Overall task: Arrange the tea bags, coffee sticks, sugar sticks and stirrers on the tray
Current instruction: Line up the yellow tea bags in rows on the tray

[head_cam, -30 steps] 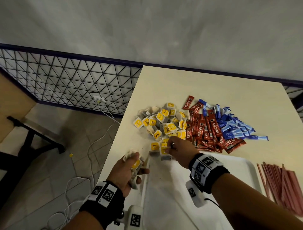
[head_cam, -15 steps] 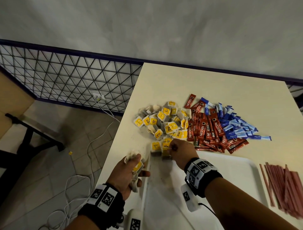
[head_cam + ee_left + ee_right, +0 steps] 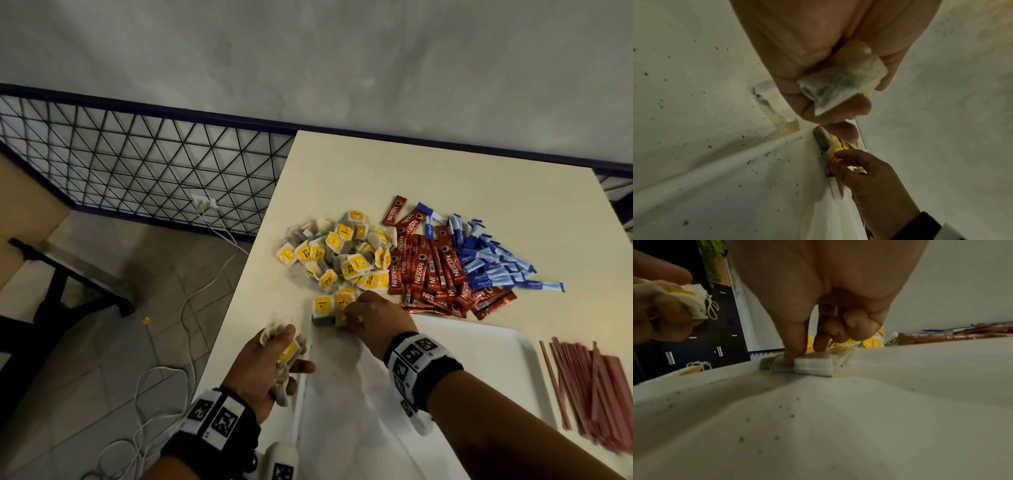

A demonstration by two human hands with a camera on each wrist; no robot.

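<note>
My left hand (image 3: 284, 356) grips a bunch of tea bags (image 3: 840, 81) beside the left rim of the white tray (image 3: 486, 356). My right hand (image 3: 351, 317) reaches to the tray's far left corner, where thumb and forefinger pinch a tea bag (image 3: 813, 366) that stands against the rim. Another yellow-tagged tea bag (image 3: 322, 310) stands next to it. Behind the tray lie the tea bag pile (image 3: 342, 253), red coffee sticks (image 3: 431, 270) and blue sugar sticks (image 3: 493, 263). Reddish stirrers (image 3: 596, 387) lie to the tray's right.
The cream table (image 3: 376, 171) ends at its left edge close to my left hand, with tiled floor and white cables (image 3: 164, 377) below. A black wire fence (image 3: 137, 164) and a grey wall stand behind. Dark specks dot the tray floor (image 3: 818, 426).
My right hand has stayed at the tray's far left corner, shifting slightly toward me over the standing tea bags. The left hand keeps its bunch in the same place.
</note>
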